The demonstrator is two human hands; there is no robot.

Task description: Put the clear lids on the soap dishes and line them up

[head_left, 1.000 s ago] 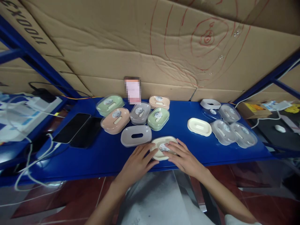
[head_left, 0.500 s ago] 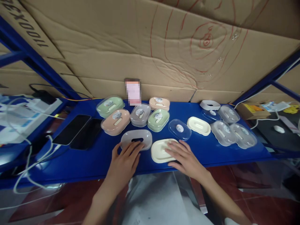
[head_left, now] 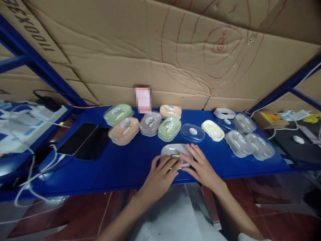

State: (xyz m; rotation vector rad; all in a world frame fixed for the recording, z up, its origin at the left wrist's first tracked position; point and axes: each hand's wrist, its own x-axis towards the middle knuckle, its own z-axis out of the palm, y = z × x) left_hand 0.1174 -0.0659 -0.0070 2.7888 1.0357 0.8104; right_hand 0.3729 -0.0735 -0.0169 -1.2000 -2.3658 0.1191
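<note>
A grey oval soap-dish piece [head_left: 172,148] with a slot in its middle lies in front of me near the table's front edge. Some cream shows through its slot, and the rest of the cream tray is hidden beneath it. My left hand [head_left: 165,170] holds the grey piece by its near left side, thumb at the left end and fingers over the top. At the right end, my right hand [head_left: 200,165] has its fingers on the far rim and top, with the thumb at the near edge. Behind them lie a clear lid [head_left: 192,133] and another cream tray [head_left: 213,130].
Lidded boxes in green [head_left: 169,129], peach [head_left: 123,131] and grey [head_left: 150,124] stand at the back left. Grey boxes [head_left: 238,144] and a grey piece [head_left: 224,113] sit at the right. Two phones [head_left: 77,139] with cables lie left. Cardboard [head_left: 125,50] walls the back.
My left hand has carried the grey piece rightward onto the cream tray. My right hand remains at that tray's right end, now around the grey piece too.
</note>
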